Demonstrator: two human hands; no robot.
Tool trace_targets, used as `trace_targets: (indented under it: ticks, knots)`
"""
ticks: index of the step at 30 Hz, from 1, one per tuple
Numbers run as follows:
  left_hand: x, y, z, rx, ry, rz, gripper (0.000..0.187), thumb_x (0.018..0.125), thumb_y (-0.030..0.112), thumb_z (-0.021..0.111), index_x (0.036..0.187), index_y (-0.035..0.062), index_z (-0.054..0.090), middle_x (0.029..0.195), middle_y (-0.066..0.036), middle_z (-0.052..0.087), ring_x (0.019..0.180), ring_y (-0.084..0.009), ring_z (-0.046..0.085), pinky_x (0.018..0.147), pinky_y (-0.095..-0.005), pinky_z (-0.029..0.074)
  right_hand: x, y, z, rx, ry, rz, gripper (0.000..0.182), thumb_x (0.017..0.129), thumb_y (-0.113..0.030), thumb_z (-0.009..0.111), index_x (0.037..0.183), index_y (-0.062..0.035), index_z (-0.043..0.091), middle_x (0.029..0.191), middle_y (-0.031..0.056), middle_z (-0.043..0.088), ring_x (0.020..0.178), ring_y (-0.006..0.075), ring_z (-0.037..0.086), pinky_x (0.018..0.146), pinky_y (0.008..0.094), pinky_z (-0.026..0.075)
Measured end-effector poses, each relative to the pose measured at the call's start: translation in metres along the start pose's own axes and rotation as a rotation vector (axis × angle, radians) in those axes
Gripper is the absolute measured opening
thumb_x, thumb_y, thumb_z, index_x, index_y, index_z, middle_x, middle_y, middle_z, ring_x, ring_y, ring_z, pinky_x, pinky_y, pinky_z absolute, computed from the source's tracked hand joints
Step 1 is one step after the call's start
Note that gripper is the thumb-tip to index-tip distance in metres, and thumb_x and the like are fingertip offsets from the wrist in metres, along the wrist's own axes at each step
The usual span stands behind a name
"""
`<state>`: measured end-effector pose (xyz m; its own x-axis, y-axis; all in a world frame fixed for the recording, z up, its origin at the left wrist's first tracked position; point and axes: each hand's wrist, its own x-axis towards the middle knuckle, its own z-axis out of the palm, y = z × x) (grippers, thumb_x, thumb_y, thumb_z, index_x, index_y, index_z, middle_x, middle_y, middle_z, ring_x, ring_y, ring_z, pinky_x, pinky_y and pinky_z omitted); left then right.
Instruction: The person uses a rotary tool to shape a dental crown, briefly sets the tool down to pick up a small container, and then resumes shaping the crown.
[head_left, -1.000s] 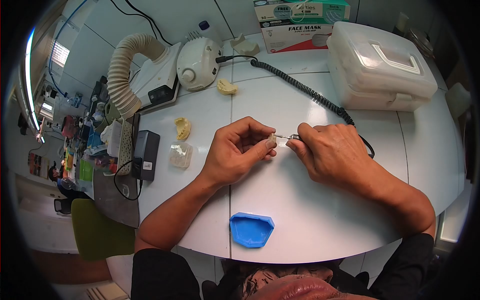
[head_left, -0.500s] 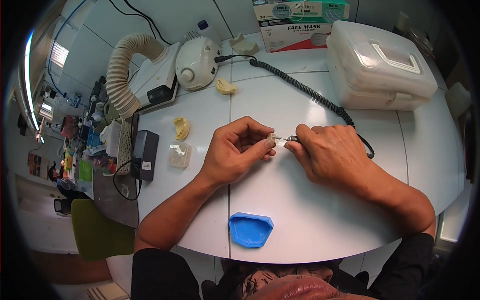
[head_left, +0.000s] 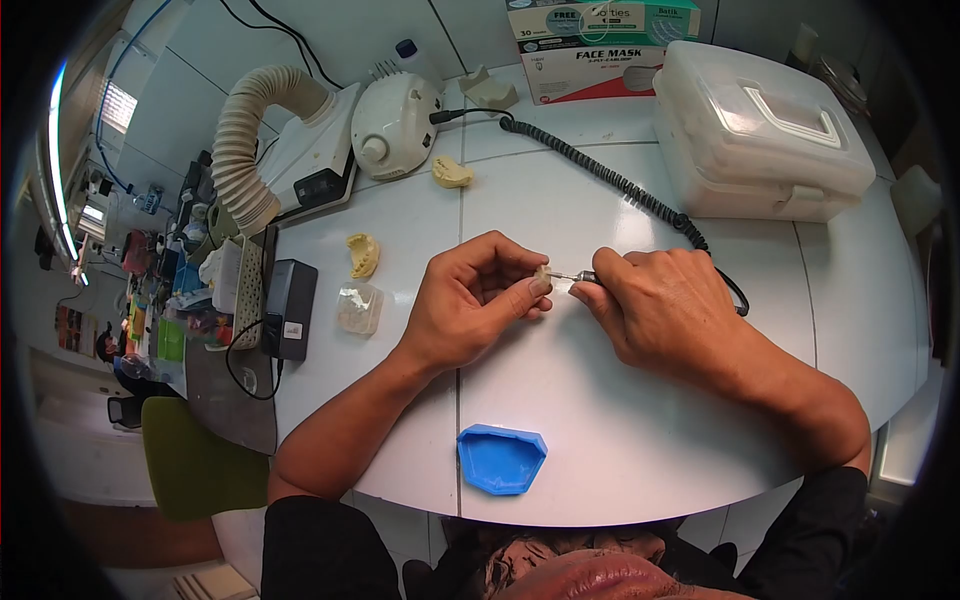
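My left hand (head_left: 475,300) pinches a small pale piece (head_left: 542,274) between thumb and fingers; most of it is hidden by the fingertips. My right hand (head_left: 670,300) is closed around a rotary handpiece (head_left: 587,277), gripping it near its front end. The thin metal bur (head_left: 562,276) points left, with its tip at or very close to the pale piece; contact is too small to make out. A black coiled cord (head_left: 610,175) runs from behind my right hand to a white control unit (head_left: 395,130). Both hands are above the white table (head_left: 620,430).
A blue tray-like mould (head_left: 503,462) lies near the front edge. Left of my hands are a clear small box (head_left: 359,308) and a yellowish dental cast (head_left: 363,256); another cast (head_left: 452,173) lies farther back. A ribbed hose (head_left: 245,140), mask box (head_left: 605,65) and lidded case (head_left: 765,140) stand behind.
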<state>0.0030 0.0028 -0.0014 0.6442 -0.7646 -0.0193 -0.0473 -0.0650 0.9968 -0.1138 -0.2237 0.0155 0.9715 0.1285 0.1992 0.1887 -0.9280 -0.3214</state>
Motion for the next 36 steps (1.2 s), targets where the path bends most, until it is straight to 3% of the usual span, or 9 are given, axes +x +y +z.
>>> trace_targets:
  ticks: [11,17,20,23,36]
  knots:
    - [0.0018,0.0010,0.0024,0.002,0.009,0.032,0.029,0.106,0.004,0.073,0.133,-0.0051,0.066,0.112,-0.011,0.076,0.101,-0.0153,0.077,0.087,-0.0277,0.064,0.0010,0.0022,0.0011,0.043,0.061,0.008,0.042,0.111,-0.035,0.063,0.085,-0.0015,0.067,0.058,0.0180,0.065,0.048,0.0384,0.064,0.047,0.0488,0.048]
    - [0.0008,-0.0018,0.0019,0.090,-0.003,0.061,0.028,0.106,0.002,0.072,0.132,-0.0050,0.067,0.113,-0.010,0.077,0.101,-0.0151,0.077,0.086,-0.0270,0.063,0.0007,0.0019,0.0010,0.021,0.042,-0.002,0.041,0.111,-0.035,0.063,0.087,-0.0019,0.068,0.060,0.0175,0.067,0.048,0.0379,0.064,0.047,0.0483,0.049]
    - [0.0002,0.0015,0.0026,0.028,0.000,-0.053,0.026,0.106,0.001,0.071,0.131,-0.0052,0.067,0.112,-0.011,0.078,0.100,-0.0146,0.078,0.084,-0.0259,0.062,0.0015,0.0000,-0.0005,0.017,0.015,0.018,0.042,0.111,-0.036,0.062,0.087,-0.0023,0.068,0.060,0.0168,0.067,0.049,0.0374,0.065,0.047,0.0478,0.049]
    - [-0.0002,0.0018,0.0029,0.038,-0.007,-0.044,0.026,0.106,-0.001,0.070,0.132,-0.0045,0.066,0.112,-0.012,0.080,0.102,-0.0181,0.079,0.082,-0.0263,0.063,0.0014,0.0001,0.0000,0.002,0.008,0.023,0.042,0.111,-0.036,0.062,0.087,-0.0026,0.068,0.060,0.0162,0.067,0.049,0.0368,0.065,0.047,0.0475,0.049]
    - [-0.0006,0.0003,0.0029,0.100,-0.001,-0.026,0.021,0.106,-0.003,0.067,0.127,-0.0053,0.069,0.106,-0.012,0.079,0.096,-0.0153,0.078,0.078,-0.0244,0.060,0.0009,-0.0005,-0.0032,-0.006,-0.040,0.005,0.042,0.111,-0.037,0.062,0.090,-0.0018,0.070,0.060,0.0163,0.068,0.051,0.0366,0.067,0.047,0.0480,0.049]
